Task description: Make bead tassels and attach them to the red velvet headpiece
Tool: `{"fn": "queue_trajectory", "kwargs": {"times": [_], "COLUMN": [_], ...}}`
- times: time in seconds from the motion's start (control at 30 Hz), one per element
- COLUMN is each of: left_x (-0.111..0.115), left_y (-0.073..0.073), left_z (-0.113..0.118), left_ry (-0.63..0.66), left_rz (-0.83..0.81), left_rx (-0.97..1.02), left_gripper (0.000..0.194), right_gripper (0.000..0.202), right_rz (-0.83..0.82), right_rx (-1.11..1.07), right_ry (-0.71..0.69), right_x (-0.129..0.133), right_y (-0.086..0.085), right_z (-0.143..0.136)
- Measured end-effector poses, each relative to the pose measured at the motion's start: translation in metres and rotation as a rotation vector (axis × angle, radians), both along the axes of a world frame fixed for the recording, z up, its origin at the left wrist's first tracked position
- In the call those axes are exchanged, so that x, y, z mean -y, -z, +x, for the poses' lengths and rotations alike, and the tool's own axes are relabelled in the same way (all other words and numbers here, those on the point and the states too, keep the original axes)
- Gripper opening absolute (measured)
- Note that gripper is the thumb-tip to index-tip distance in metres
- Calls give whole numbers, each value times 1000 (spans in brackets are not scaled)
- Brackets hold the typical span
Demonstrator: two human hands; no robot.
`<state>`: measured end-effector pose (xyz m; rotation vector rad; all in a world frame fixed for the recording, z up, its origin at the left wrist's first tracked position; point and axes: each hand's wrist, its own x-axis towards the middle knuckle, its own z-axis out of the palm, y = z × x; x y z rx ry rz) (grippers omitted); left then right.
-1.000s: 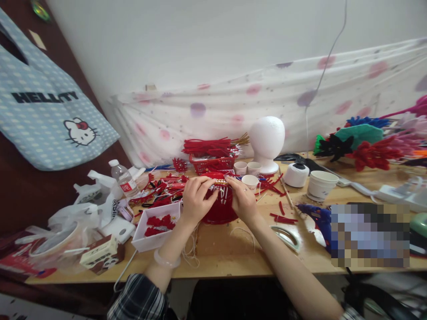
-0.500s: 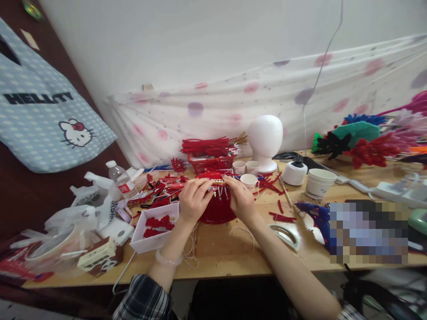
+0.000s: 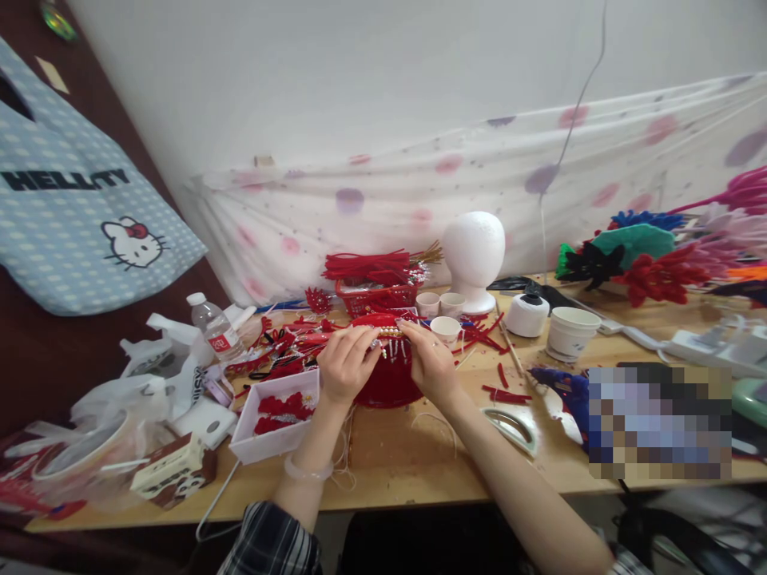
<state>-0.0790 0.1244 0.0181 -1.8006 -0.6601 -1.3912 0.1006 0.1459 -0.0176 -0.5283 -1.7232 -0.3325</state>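
A dark red rounded piece (image 3: 389, 385) stands on the table between my hands, with a row of gold and white beads (image 3: 389, 331) along its upper part and short beaded strands hanging below. My left hand (image 3: 348, 363) has its fingers bent over the left end of the bead row. At the right end, my right hand (image 3: 432, 359) pinches the upper edge with thumb and fingertips. Behind the piece sits a red basket (image 3: 377, 299) full of red stems. A white box (image 3: 276, 450) holding red flower pieces is beside my left forearm.
A white foam head (image 3: 473, 251), small paper cups (image 3: 446, 329), a thread spool (image 3: 527, 316) and a larger cup (image 3: 572, 334) stand behind. Plastic bags and a bottle (image 3: 216, 329) lie left. A blue glue gun (image 3: 563, 387) and an oval green-rimmed object (image 3: 509, 431) are right.
The whole view has shifted slightly. Both hands remain at the bead row, with only a small change in the fingers.
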Motion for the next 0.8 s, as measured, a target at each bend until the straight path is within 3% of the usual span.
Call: {"fn": "queue_trajectory", "kwargs": {"times": [0.47,0.8], "left_x": [1,0], "left_y": [1,8], "left_z": [1,-1], "left_ry": [-10,-4], "left_rz": [-6,-13], "left_rx": [6,24], "left_gripper": [16,24], "right_gripper": [47,52], "right_rz": [-5,-11], "right_rx": [-7,14], "right_ry": [-18,-30], "right_x": [8,6], "right_y": [-6,-6], "right_z": [0,1]}}
